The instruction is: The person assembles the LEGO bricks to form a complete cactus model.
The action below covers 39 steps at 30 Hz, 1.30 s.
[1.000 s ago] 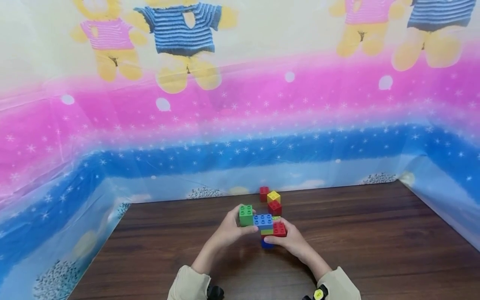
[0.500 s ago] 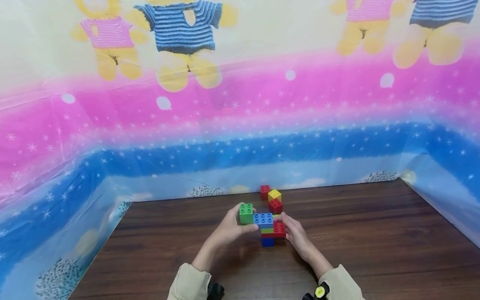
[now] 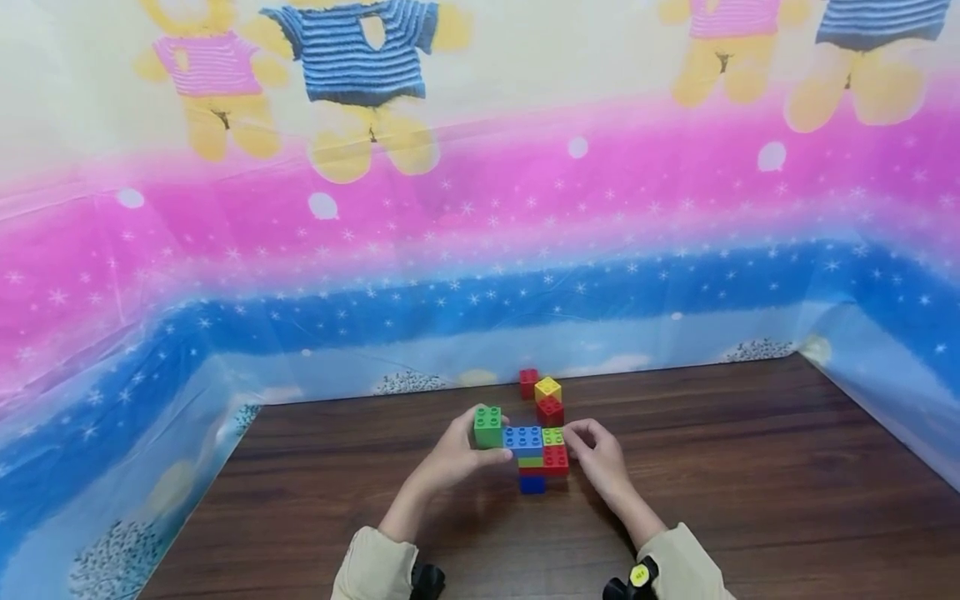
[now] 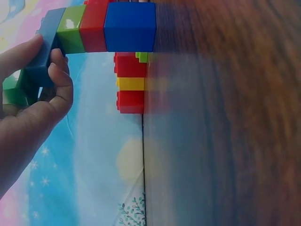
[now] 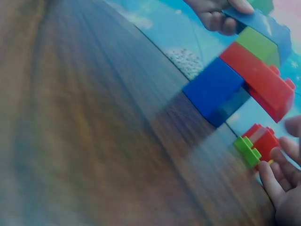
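Note:
A stepped tower of toy building bricks stands on the table: a dark blue brick [image 4: 130, 27] at the bottom, then a red brick [image 5: 257, 80], a lime brick [image 4: 71, 29], a lighter blue brick [image 3: 522, 439] and a green brick [image 3: 487, 427] at the upper left. My left hand [image 3: 450, 454] grips the tower by the lighter blue brick, thumb in front and fingers behind, beside the green one. My right hand [image 3: 602, 462] is just right of the tower, fingers loosely bent, holding nothing. A small lime piece [image 5: 248, 150] lies behind the tower, near its fingertips in the head view.
Behind the tower are a red brick [image 3: 550, 411], a yellow brick [image 3: 548, 389] and another red brick [image 3: 528, 382] near the table's back edge. The dark wooden table [image 3: 735, 450] meets a printed cloth backdrop [image 3: 450, 308] at the back and sides.
My right hand has released the red brick of the tower and drawn off to the right, uncovering the small lime piece. My left hand keeps its grip.

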{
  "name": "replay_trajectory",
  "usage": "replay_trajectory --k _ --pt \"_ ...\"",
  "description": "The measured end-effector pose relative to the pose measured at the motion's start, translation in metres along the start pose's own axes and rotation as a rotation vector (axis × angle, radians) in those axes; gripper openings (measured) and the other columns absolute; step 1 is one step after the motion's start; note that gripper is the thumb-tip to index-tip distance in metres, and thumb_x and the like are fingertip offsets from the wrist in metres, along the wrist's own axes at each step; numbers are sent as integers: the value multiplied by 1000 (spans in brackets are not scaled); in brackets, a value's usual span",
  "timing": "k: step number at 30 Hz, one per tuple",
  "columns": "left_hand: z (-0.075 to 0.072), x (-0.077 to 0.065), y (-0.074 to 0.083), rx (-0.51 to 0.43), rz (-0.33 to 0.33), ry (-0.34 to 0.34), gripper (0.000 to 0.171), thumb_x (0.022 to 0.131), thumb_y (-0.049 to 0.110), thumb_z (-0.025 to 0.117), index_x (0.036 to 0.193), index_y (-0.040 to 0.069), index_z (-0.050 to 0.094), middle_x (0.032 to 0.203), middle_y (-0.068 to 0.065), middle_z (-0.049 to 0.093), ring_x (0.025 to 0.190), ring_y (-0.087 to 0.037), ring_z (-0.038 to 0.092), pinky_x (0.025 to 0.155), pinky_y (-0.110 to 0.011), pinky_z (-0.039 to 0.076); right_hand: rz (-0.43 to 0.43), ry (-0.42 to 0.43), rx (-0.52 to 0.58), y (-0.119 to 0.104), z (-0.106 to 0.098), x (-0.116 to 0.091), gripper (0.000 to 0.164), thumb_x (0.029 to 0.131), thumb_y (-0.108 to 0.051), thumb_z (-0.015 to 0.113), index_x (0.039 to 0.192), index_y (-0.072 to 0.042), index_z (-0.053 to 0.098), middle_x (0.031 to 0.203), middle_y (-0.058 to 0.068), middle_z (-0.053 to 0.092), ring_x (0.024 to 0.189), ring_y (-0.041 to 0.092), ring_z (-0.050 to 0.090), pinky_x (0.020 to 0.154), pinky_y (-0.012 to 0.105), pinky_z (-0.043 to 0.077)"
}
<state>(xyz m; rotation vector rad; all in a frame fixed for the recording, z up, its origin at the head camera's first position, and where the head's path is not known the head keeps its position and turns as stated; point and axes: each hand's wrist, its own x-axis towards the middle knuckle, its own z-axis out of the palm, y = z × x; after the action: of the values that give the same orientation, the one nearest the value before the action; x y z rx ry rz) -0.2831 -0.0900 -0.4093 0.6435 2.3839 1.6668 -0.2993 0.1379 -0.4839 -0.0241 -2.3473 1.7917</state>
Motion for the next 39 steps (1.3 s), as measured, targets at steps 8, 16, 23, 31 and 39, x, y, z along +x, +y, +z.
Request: replay_trajectory --k 8,16,23,31,39 --pt "-3 0 -1 17 -13 0 47 89 13 70 129 0 50 127 -16 58 114 -26 57 98 -44 51 -96 -66 -121 5 -5 9 28 92 -14 66 118 -6 63 124 14 64 119 31 56 104 51 45" --pt "-3 -1 -2 13 -11 4 45 89 13 70 128 1 50 126 -16 58 115 -26 57 98 -44 51 -107 -147 -144 8 -5 18 34 92 -16 67 125 -10 61 135 14 58 129 35 50 108 56 40" --pt "-3 -2 -3 10 -20 0 47 89 15 70 129 1 50 128 -16 58 114 -25 57 100 -45 50 -138 -200 -193 10 -3 21 34 92 -16 67 126 -11 63 132 13 62 128 34 53 108 54 41" --pt "-1 0 0 18 -6 -1 47 89 14 70 129 0 50 126 -16 58 111 -24 57 99 -44 51 -159 -239 -321 6 -5 24 37 89 -8 68 125 -12 65 130 13 63 125 35 54 105 57 42" --pt "-2 -1 -1 12 -10 6 47 89 13 70 129 -1 49 126 -17 58 109 -24 56 99 -44 52 -168 -241 -432 4 0 22 34 86 -5 69 119 -11 69 125 11 63 120 32 54 100 55 46"
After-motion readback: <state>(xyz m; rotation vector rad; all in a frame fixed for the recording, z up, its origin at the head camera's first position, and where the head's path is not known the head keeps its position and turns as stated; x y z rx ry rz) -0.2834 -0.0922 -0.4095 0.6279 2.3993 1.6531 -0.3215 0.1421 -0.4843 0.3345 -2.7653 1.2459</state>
